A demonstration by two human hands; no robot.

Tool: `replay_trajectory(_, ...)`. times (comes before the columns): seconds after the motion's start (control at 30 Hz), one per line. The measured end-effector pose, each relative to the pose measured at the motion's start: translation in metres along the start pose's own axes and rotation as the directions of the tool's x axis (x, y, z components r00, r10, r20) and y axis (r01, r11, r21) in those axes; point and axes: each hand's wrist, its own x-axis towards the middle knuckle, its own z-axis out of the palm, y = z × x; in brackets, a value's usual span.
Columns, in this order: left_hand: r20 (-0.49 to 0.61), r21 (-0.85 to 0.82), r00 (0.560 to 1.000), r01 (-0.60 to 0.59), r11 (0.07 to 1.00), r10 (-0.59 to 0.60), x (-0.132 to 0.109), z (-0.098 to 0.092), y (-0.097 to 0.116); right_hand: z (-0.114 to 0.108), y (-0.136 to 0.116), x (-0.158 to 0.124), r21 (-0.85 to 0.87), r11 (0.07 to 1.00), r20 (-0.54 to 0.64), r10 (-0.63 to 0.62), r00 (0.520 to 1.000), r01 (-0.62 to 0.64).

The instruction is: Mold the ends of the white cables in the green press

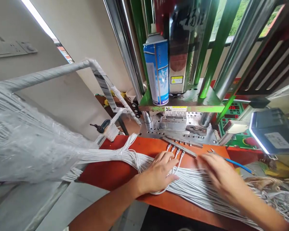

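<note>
My left hand (157, 171) lies over the bundle of white cables (192, 184) on an orange-red work surface (103, 178). Its fingers curl around a few cable ends, thumb held apart. Those ends run up to a narrow metal bar (186, 150), with small metal-tipped plugs (182, 154) seated along it. My right hand (219, 170) is blurred at the bar's right end, fingers bent and fingertips close to it; whether they grip it is unclear. A second slotted metal bar (186, 142) sits just behind, on the press's edge.
A press with a drilled metal bed (154, 126) and green plate (183, 102) stands ahead, a blue spray can (157, 70) on the plate. Blue-handled tweezers (239, 163) and a lamp (273, 131) are right. A plastic-wrapped cable bundle (33, 138) hangs over a wrapped rack (50, 73) left.
</note>
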Motion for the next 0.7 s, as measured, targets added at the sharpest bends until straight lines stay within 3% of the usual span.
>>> replay_trajectory(0.07,-0.017,0.141,1.0,0.023,0.99,-0.02,0.013,0.011,0.001,0.026,-0.013,0.022,-0.098,0.994,0.061,0.051,0.997,-0.045)
replay_trajectory(0.13,-0.033,0.211,0.999,0.026,0.977,-0.02,0.023,0.015,-0.004,0.048,-0.021,0.044,-0.158,0.983,0.051,0.102,0.994,-0.093)
replay_trajectory(0.2,-0.027,0.252,0.999,-0.014,0.968,0.021,0.024,0.014,-0.01,0.058,-0.022,0.055,-0.15,0.984,0.036,0.106,0.994,-0.099)
replay_trajectory(0.37,0.036,0.323,0.965,-0.259,0.91,0.262,0.002,-0.001,-0.013,0.029,-0.002,0.064,0.054,0.998,-0.067,0.033,0.997,-0.029)
replay_trajectory(0.43,0.006,0.333,0.938,-0.329,0.884,0.347,0.007,-0.008,-0.015,0.014,0.003,0.082,0.1,0.995,-0.14,-0.001,0.99,0.015)
replay_trajectory(0.57,-0.159,0.291,0.893,-0.366,0.884,0.421,0.063,-0.028,-0.03,0.008,0.011,0.152,0.12,0.993,-0.276,0.016,0.961,0.018)
replay_trajectory(0.7,-0.286,0.3,0.893,-0.262,0.917,0.348,0.134,-0.041,-0.053,0.017,0.023,0.232,0.114,0.993,-0.288,0.065,0.955,-0.033)
